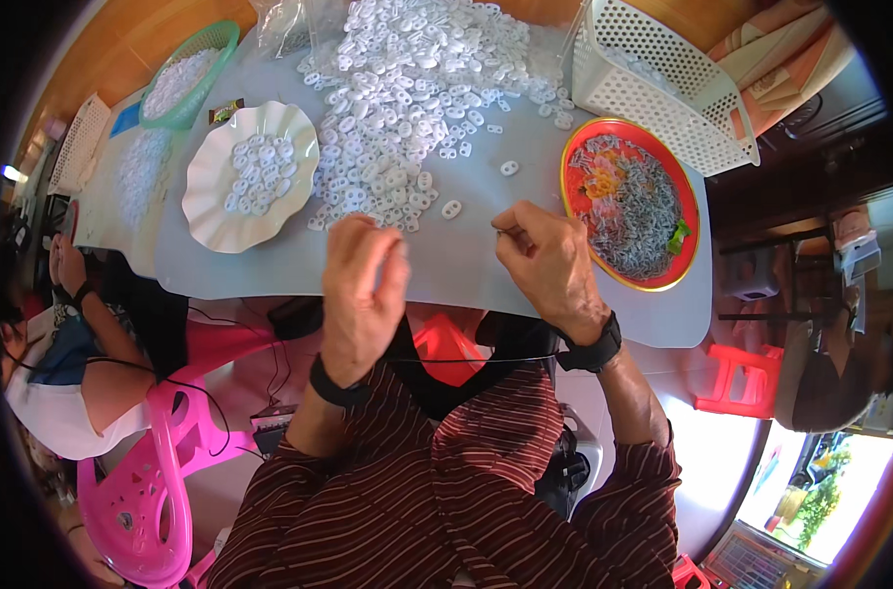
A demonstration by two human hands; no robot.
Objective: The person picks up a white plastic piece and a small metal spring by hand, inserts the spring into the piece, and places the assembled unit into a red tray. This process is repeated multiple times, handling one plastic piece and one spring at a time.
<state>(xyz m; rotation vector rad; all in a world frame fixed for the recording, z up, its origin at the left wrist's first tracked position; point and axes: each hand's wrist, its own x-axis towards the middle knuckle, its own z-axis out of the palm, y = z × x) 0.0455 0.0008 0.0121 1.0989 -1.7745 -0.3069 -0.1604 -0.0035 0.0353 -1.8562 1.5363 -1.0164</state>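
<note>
White plastic pcs (pixel 378 137) heaped on bench (pixel 456 257); L hand (pixel 361 290) & R hand (pixel 549 260) curled nearly closed, can't tell if holding anything; I'd pinch pcs lightly

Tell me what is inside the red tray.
The red tray holds many small grey pieces. A flower picture shows toward its upper left; whatever lies under the pieces is covered.

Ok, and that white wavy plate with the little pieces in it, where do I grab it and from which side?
I'd take the white plate by its broad wavy rim, left hand coming from the near left. The rim looks bare there, while the small white pieces sit in the middle and the pile crowds its right side.
</note>
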